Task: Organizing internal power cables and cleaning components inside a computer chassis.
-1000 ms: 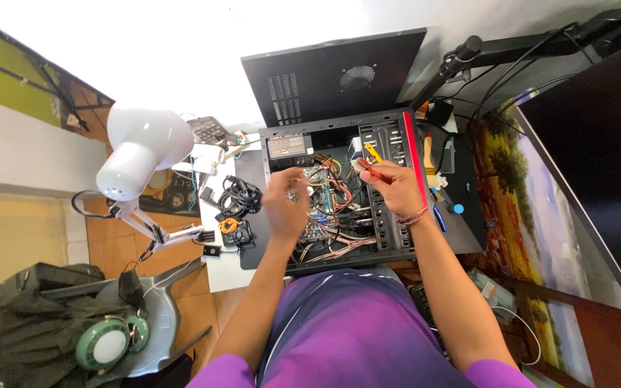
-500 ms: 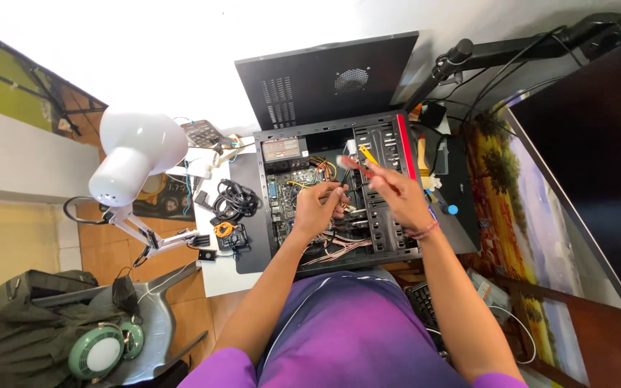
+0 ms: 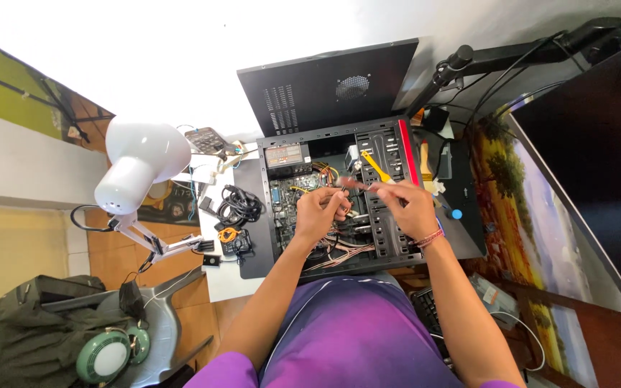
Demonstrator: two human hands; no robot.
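Two bare forearms reach forward from a purple shirt at the bottom of the view. To the near left, a chair carries a dark jacket and green headphones.

Over the open computer case, lying on its side on the tabletop, the left hand is curled, its fingers closed together over the wiring above the motherboard; what it pinches is too small to tell. The right hand, wearing a wristband, is closed on a thin reddish tool whose tip points left and meets the left hand's fingertips. A bundle of cables spills along the case's near edge, below both hands.

Just beyond the hands, a yellow strip lies tilted across the drive bays, beside the case's red edge.

Left of the case, on the tabletop, lie coiled black cables and an orange-marked part. A white lamp on its jointed arm hangs over that side.

To the right stands a large dark monitor, with a landscape picture beneath it.

Farthest away, the black side panel leans upright behind the case, and a black monitor arm runs along the wall.
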